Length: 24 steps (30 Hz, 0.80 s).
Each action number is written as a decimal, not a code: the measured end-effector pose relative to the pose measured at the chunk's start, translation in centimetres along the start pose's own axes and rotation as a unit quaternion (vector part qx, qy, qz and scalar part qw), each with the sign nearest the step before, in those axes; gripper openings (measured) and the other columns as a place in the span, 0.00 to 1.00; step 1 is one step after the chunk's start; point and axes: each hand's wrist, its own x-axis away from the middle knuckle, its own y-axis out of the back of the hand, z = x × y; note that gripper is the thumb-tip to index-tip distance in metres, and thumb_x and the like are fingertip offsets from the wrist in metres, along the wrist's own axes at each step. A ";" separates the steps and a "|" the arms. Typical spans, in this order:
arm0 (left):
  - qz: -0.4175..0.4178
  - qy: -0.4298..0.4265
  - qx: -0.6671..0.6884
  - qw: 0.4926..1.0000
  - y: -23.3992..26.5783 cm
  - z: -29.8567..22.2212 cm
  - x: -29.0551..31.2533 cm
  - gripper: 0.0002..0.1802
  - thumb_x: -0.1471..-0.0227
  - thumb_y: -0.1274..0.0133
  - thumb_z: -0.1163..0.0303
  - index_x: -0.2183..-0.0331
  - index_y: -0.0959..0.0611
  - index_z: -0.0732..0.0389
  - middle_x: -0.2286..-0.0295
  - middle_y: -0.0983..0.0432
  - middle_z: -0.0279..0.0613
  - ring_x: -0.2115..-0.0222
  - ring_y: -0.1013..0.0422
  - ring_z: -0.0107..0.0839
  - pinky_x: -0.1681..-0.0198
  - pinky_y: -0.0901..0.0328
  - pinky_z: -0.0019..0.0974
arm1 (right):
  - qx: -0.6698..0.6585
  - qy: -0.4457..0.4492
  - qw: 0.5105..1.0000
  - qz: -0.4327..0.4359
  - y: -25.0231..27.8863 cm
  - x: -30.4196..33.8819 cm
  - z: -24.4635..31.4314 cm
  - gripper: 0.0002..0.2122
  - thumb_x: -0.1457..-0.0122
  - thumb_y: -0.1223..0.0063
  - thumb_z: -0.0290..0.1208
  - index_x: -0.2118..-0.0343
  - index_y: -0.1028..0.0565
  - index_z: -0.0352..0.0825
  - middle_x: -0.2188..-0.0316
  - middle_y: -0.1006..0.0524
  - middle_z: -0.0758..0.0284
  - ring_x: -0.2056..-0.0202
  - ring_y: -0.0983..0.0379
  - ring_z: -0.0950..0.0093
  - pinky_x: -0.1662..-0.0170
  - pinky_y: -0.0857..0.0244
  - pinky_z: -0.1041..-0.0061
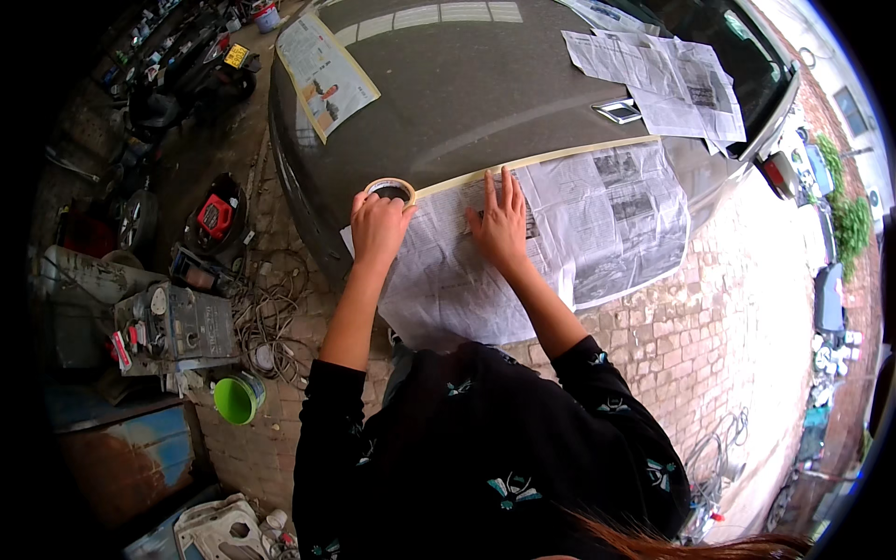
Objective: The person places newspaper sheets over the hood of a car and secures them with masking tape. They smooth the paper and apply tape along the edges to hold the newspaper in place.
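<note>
My left hand [375, 229] is closed around a roll of masking tape [399, 182] at the edge of a grey-brown car body [448, 103]. A pale yellow tape strip [579, 153] runs from the roll to the right, along the top edge of newspaper sheets [551, 210] that hang over the car's near side. With fingers stretched out, my right hand [499, 219] lies on the newspaper, its longest fingertips on the tape strip. It holds nothing.
Another newspaper piece [322, 79] lies on the car at the far left, and crumpled sheets [667, 84] lie near the windscreen. A silver trim piece [618, 111] sits on the panel. On the left are a green bucket [238, 399], a grey box-shaped machine [187, 322] and tangled cables [271, 322].
</note>
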 end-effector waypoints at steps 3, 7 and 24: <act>-0.001 -0.004 0.003 1.000 0.1 0.0 0.0 0.17 0.54 0.39 0.60 0.82 0.21 0.62 0.82 0.26 0.43 0.75 0.30 0.40 0.56 0.39 0.42 | 0.013 -0.005 1.000 0.001 -0.3 0.1 0.0 0.34 0.44 0.46 0.45 0.38 0.41 0.33 0.35 0.49 0.52 0.36 0.52 0.56 0.35 0.56 0.59; -0.002 -0.001 0.004 1.000 0.2 -0.2 0.0 0.16 0.53 0.39 0.60 0.82 0.21 0.61 0.82 0.26 0.43 0.75 0.30 0.41 0.56 0.39 0.43 | 0.023 -0.022 0.999 0.017 -0.1 -0.3 0.5 0.33 0.44 0.47 0.48 0.39 0.39 0.35 0.35 0.48 0.53 0.35 0.52 0.56 0.35 0.56 0.58; 0.015 0.004 0.000 1.000 0.1 -0.2 -0.2 0.16 0.53 0.39 0.61 0.83 0.22 0.60 0.82 0.27 0.43 0.73 0.30 0.41 0.54 0.38 0.43 | 0.112 -0.145 0.982 -0.057 5.6 -7.6 -20.7 0.37 0.40 0.55 0.54 0.39 0.42 0.25 0.36 0.44 0.52 0.33 0.54 0.59 0.32 0.62 0.60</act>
